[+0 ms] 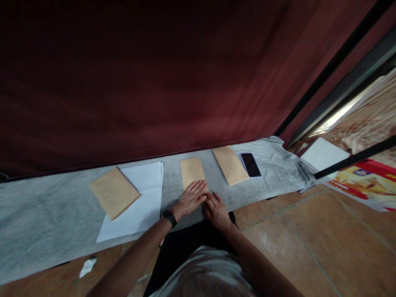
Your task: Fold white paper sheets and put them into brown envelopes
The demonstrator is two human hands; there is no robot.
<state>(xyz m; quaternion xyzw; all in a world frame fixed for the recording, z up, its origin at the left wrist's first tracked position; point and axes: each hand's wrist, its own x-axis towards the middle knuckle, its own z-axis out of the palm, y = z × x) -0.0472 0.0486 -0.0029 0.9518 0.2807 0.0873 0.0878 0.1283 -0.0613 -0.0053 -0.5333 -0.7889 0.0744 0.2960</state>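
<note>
A small brown envelope [191, 171] lies in the middle of the grey cloth [46, 214]. My left hand [189, 199] rests flat on the envelope's near end, fingers stretched out together. Right beside it, my right hand [215, 210] presses fingers-down on the cloth at the envelope's near right corner. A black watch [170, 217] sits on my left wrist. Neither hand grips anything.
A brown envelope [114, 192] lies on white sheets [140, 202] to the left. Another brown envelope [230, 164] and a black phone [250, 164] lie to the right. A dark red curtain [139, 74] hangs behind. A crumpled white scrap [87, 266] lies on the tiled floor.
</note>
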